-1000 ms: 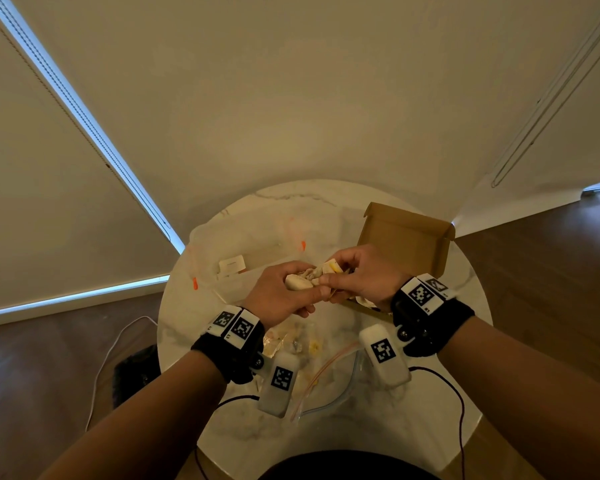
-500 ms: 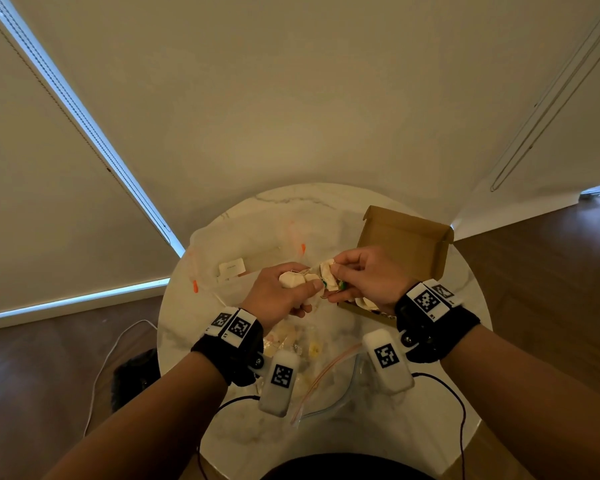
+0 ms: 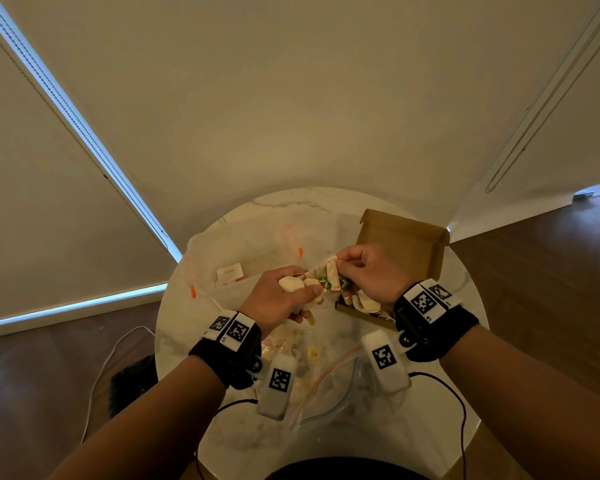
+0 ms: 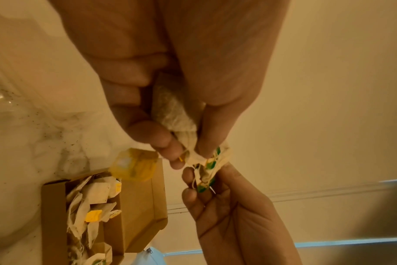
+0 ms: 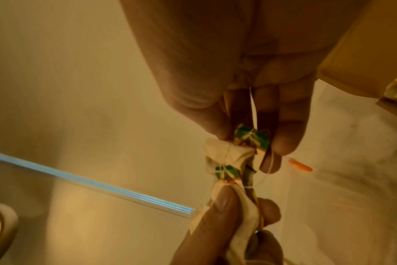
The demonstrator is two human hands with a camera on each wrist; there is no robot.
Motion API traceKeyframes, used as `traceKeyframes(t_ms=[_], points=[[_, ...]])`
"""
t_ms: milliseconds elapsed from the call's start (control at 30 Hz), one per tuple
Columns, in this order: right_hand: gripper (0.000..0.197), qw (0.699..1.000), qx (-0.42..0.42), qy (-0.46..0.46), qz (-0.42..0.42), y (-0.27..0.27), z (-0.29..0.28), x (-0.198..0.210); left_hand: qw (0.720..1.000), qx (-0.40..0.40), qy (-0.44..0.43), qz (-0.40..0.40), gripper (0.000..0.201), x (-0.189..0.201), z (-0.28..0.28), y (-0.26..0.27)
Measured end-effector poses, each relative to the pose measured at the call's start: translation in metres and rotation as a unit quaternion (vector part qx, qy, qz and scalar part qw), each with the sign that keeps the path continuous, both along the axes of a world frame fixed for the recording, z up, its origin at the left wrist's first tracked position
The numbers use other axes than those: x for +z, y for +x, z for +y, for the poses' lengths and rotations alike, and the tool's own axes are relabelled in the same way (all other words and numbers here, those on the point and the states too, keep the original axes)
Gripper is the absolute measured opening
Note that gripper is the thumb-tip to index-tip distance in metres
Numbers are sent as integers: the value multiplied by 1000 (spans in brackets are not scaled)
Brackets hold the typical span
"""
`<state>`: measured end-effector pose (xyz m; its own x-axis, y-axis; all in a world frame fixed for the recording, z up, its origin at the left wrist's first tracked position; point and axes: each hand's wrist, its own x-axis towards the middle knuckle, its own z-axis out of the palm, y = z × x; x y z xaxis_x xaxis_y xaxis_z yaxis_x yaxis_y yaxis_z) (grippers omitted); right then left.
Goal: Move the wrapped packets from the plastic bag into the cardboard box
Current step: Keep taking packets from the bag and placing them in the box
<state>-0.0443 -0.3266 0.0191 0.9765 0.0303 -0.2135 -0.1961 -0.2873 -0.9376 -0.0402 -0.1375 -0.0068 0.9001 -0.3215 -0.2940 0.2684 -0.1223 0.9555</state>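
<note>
Both hands hold a tangled clump of cream packets (image 3: 312,284) with strings and green tags above the round table. My left hand (image 3: 284,299) grips the left part of the clump (image 4: 177,116). My right hand (image 3: 368,275) pinches the green-tagged end (image 5: 249,138). A yellow tag (image 4: 134,165) dangles below my left hand. The open cardboard box (image 3: 402,244) lies just right of the hands, with several packets (image 4: 91,206) inside. The clear plastic bag (image 3: 312,368) with more packets lies on the table under my wrists.
A second clear bag (image 3: 243,258) with orange clips and a white label lies at the table's back left. The marble table edge (image 3: 478,306) curves close on the right. Wrist camera cables (image 3: 458,403) trail over the front. A white cord (image 3: 101,368) lies on the wooden floor at left.
The right hand has pulled its end of the clump rightward and a little up, which stretches the packets apart and shows the green tags. The left hand stays almost still.
</note>
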Motion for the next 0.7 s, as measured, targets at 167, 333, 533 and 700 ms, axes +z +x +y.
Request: traceKeyframes(t_ms=[167,333,533,700], points=[[15,993,-22,-99,-58,4,-1,-1,1000,1,5,11,13,1,0,-2],[15,991,-11,-113,-66,2,3,3,1000,21,-3,12,15,1,-3,-1],[15,988,13,-125,-92,3,6,3,1000,24,-16,14,15,2,-6,0],[14,991,-1,-116,-72,2,2,4,999,44,-8,7,17,1,-3,0]])
